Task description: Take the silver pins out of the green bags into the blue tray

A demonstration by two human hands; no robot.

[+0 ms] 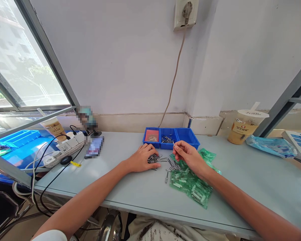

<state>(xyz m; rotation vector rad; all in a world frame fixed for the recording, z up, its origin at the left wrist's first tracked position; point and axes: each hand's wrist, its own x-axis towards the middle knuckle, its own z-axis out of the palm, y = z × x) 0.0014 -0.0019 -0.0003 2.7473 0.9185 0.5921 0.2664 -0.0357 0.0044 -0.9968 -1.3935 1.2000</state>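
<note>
My left hand rests on the grey table, thumb and fingers apart, curved around a pile of small metal pins. My right hand is raised above a green plastic bag, its thumb and index finger pinched on one small metal pin. Loose pins lie between the hands and at the bag's edge, and more show through the green plastic. Just behind the hands stands a blue three-compartment tray. Its middle compartment holds pins; a reddish piece lies in the left one.
Right of the tray stand a drink cup and a light-blue packet. At left are a power strip with cables, a blurred phone-like object and another cup. A wall and a metal-framed partition border the table.
</note>
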